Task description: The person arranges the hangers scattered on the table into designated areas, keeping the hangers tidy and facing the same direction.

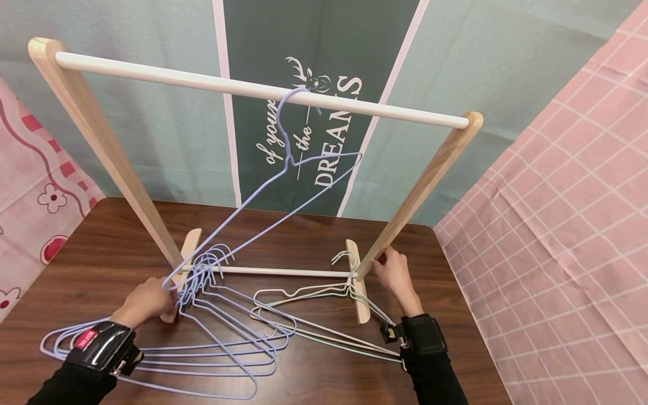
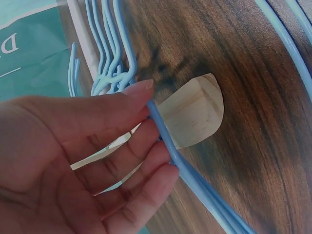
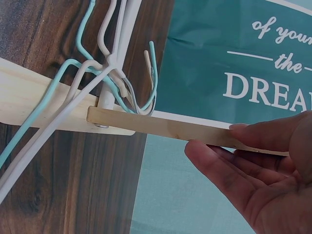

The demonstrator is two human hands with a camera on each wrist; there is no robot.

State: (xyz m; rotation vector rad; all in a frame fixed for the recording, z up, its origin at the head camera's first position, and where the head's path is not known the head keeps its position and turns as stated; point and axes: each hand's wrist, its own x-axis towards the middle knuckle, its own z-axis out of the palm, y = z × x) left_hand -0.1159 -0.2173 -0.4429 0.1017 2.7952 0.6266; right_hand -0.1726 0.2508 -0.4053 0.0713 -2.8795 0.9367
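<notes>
My left hand (image 1: 147, 301) pinches the wire of a blue clothes hanger (image 2: 168, 141) between thumb and fingers, beside the rack's left foot (image 1: 190, 244). That hanger belongs to a bunch of several blue hangers spread over the table, their hooks clustered at the lower rail (image 1: 288, 272). At the other end, my right hand (image 1: 397, 278) holds the rack's right wooden post (image 3: 170, 129) low down, thumb on one face and fingers on the other. Another blue hanger (image 1: 289, 160) hangs by its hook from the white top rail (image 1: 202, 81), tilted toward me.
A few white, beige and mint hangers (image 3: 63, 117) lean over the lower rail by the right foot (image 1: 361, 309). The brown wooden table (image 1: 445, 349) carries the rack. Behind stands a green printed cloth (image 1: 324, 34), with pink cloth (image 1: 572, 225) at the right.
</notes>
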